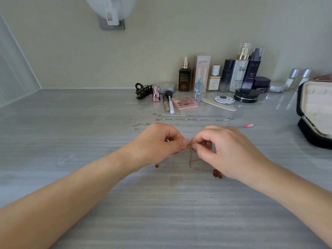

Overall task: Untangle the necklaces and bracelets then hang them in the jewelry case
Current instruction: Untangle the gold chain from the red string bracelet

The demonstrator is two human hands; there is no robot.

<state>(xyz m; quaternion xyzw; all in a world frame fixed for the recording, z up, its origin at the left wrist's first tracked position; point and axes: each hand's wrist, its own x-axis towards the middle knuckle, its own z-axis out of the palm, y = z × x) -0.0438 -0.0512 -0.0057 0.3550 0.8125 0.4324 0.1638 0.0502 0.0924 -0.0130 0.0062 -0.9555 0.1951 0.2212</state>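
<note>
My left hand [158,142] and my right hand [224,150] meet at the table's middle, both pinching a small tangle of a red cord bracelet [179,150] and a thin gold chain [193,163]. The chain droops to a brown pendant [217,173] lying on the table; a small gold charm [156,165] shows under my left wrist. Behind my hands lie a silver chain necklace [193,117] laid straight and a second silver chain [188,125] with a pink pendant [249,125]. The black jewelry case [312,133] stands open at the right edge.
Cosmetics line the back of the grey table [89,141]: bottles [239,72], a black jar [247,95], a pink eyeshadow palette [184,102], brushes [169,102], a black hair claw [142,90] and a nail file [218,104].
</note>
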